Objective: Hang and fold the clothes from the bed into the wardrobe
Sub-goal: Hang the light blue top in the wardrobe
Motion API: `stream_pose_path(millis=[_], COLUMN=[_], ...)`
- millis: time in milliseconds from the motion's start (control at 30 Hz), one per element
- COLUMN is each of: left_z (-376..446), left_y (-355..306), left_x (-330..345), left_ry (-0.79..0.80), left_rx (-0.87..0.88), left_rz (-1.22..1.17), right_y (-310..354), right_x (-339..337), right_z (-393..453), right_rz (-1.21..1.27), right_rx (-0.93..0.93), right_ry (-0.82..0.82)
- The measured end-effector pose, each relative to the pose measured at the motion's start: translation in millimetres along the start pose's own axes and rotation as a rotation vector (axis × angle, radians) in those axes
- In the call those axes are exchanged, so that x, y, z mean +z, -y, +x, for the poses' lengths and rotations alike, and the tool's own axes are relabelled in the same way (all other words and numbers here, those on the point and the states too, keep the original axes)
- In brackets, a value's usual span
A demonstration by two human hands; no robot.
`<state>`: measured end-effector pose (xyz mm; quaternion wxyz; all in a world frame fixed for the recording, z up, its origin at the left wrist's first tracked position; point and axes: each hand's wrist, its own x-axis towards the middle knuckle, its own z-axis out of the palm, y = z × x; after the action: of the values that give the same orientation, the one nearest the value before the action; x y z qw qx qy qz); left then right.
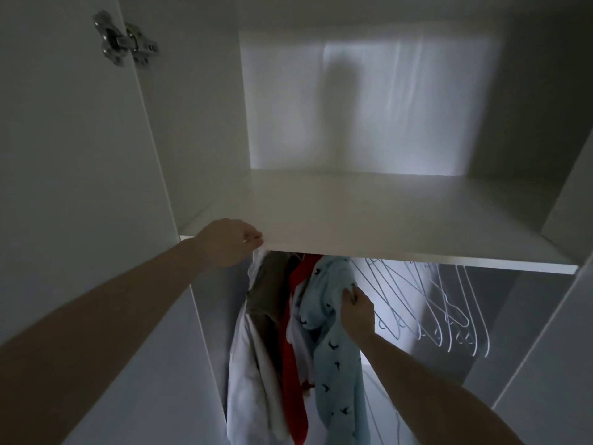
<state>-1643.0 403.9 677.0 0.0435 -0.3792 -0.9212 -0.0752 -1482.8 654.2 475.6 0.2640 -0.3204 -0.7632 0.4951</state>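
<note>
I look into a white wardrobe. My left hand [229,242] reaches under the front edge of the shelf [385,216] at its left end; its fingers are hidden behind that edge. My right hand [356,311] pinches the shoulder of a light blue garment with small dark bird prints [337,354] that hangs below the shelf. To its left hang a red garment [293,364], a grey-brown one [268,287] and a white one [253,370]. The rail itself is hidden by the shelf.
Several bare white hangers [449,303] hang to the right of the clothes. A metal hinge [125,40] sits on the open door at the upper left. White side panels close in on both sides.
</note>
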Motion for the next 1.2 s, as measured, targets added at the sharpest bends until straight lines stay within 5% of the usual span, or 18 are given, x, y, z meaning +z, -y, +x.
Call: stream_pose_path(millis=[767,1200], left_z=[7.3,7.4], left_y=[-3.8,-11.8], left_x=[-5.7,2.7], left_ry=[-0.093,-0.057], left_rx=[-0.043,-0.002], left_rz=[-0.017,0.235], right_y=[16.6,24.4], right_x=[46.1,44.0], right_z=[51.3,35.6], right_rz=[-0.188,-0.304], right_rx=[0.144,0.159], right_ry=[0.158,0.363])
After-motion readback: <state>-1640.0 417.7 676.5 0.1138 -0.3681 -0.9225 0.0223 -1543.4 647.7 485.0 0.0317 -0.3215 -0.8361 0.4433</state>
